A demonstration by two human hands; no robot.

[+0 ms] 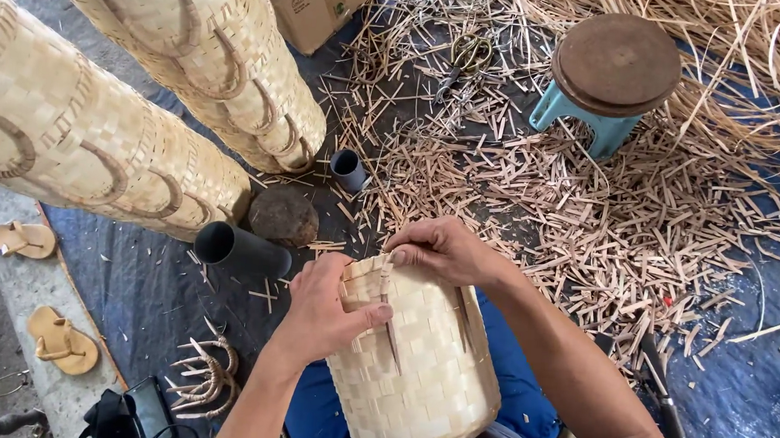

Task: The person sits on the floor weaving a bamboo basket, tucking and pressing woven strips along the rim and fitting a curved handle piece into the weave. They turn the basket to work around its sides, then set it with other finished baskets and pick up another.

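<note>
A pale woven bamboo basket (421,367) rests on my lap, its rim pointing away from me. My left hand (324,310) grips the rim's left side, thumb pressed on the outer weave. My right hand (443,248) pinches a thin strip at the top of the rim. A loose dark strip (467,320) hangs down the basket's right side.
Two tall stacks of finished baskets (94,134) lie at the left. A black tube (241,250), a round block (283,216), a small cup (350,169), a teal stool (611,74), scissors (465,55) and heaps of bamboo offcuts (592,215) cover the blue tarp. Sandals (61,341) and curved handles (205,375) sit lower left.
</note>
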